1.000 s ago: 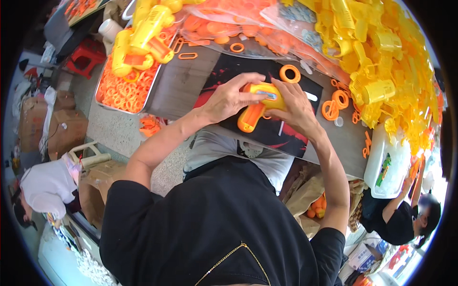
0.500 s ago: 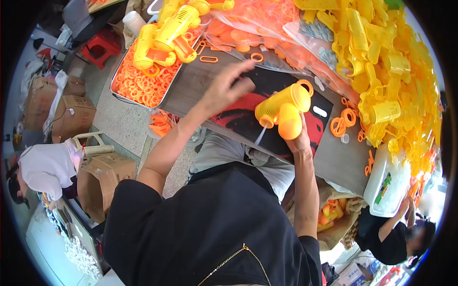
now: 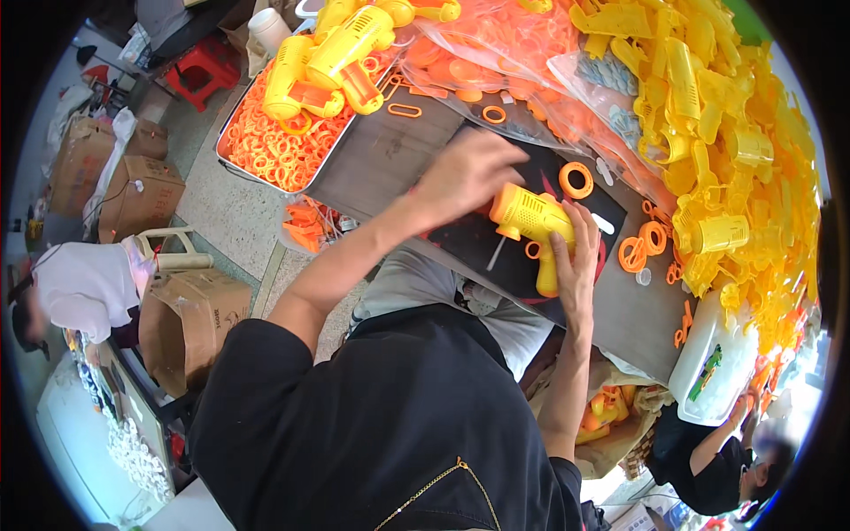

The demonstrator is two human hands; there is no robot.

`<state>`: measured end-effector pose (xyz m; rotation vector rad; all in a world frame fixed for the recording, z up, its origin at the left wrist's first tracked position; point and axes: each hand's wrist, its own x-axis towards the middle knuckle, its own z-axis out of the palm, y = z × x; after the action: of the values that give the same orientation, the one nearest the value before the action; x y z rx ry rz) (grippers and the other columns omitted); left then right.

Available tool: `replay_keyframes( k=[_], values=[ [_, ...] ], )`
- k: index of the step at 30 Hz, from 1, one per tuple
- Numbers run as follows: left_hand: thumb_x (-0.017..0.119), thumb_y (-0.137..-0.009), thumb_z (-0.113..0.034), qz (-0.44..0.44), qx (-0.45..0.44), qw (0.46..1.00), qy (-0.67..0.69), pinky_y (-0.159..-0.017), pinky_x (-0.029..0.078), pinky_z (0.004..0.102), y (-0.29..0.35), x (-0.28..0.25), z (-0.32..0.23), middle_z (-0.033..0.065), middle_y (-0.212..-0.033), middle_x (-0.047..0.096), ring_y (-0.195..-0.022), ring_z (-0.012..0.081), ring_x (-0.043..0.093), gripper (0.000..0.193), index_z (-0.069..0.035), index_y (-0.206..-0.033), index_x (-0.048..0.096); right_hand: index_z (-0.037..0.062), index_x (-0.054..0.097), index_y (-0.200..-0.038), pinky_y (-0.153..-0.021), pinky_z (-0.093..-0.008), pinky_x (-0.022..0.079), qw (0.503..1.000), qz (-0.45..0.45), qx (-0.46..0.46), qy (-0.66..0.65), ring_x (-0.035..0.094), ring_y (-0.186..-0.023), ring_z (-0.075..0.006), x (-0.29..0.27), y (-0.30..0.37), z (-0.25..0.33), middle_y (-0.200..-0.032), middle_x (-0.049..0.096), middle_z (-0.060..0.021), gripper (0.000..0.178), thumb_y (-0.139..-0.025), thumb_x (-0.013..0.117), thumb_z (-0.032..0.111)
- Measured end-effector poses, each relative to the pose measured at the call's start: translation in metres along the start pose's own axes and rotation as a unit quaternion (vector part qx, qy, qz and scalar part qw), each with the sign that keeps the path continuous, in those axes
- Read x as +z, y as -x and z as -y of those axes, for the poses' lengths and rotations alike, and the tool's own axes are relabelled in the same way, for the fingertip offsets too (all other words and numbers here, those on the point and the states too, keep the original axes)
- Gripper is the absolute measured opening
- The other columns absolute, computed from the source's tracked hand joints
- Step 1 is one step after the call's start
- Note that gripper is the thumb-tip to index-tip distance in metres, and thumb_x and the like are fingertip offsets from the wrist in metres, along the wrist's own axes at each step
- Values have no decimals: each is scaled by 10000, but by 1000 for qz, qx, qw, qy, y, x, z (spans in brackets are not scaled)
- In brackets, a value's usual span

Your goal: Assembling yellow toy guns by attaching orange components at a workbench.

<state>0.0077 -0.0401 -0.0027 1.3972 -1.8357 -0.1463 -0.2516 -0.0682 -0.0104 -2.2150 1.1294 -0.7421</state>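
My right hand grips a yellow pistol-shaped plastic toy housing, its vented barrel toward the left and its handle toward me. Just over the barrel's left end is my left hand; it is blurred, with fingers stretched out and nothing visible in them. Whether it touches the housing I cannot tell. A thin pale rod shows below the barrel, and a small orange ring beside the handle. Beyond my right fingers lies a thick orange ring on the black and red mat.
A metal tray of orange rings stands back left, with yellow housings on top. Yellow shells heap up at the right, beside bagged orange parts. A white bin stands near right. Other people sit on both sides.
The housing has turned in my right hand, so its handle now points toward me and its vents face up. My left hand has moved right, to the barrel's end.
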Motion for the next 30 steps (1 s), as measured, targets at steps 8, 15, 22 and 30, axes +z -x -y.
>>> replay_keyframes(
  k=[8, 15, 22, 30],
  values=[
    [565, -944, -94, -5, -206, 926, -315, -657, 558, 492, 22, -44, 95, 171, -1016, 552, -843, 378, 677, 113, -41, -1043, 560, 91, 555, -1375, -1100, -411, 389, 999, -11, -9, -46, 470, -1323, -315, 1, -1, -3, -1420, 457, -172, 412, -977, 603, 189],
    [708, -858, -148, -62, 69, 990, -105, -854, 496, 401, -9, -22, -24, 42, -996, 621, -971, 254, 597, 95, -96, -920, 659, 13, 612, -1263, -922, -328, 483, 987, -103, 53, -110, 621, -980, -189, -22, -19, 40, -1120, 669, -116, 334, -986, 613, 199],
    [731, -850, -90, 23, 46, 992, 117, -890, 475, 380, -17, 10, -63, 59, -1042, 652, -970, 244, 625, 220, -63, -1032, 612, -20, 664, -1034, -715, -255, 522, 956, -70, 100, -268, 662, -765, -107, -19, -18, 41, -840, 718, -82, 158, -931, 688, 99],
    [576, -1015, -240, 136, -70, 978, 142, -931, 503, 366, -27, 18, -19, 108, -1132, 675, -1064, 284, 644, 287, -25, -1202, 612, -27, 667, -961, -658, -248, 493, 989, -75, 98, -75, 607, -662, -88, -16, -17, 21, -719, 638, -47, 147, -924, 682, 115]
  ],
)
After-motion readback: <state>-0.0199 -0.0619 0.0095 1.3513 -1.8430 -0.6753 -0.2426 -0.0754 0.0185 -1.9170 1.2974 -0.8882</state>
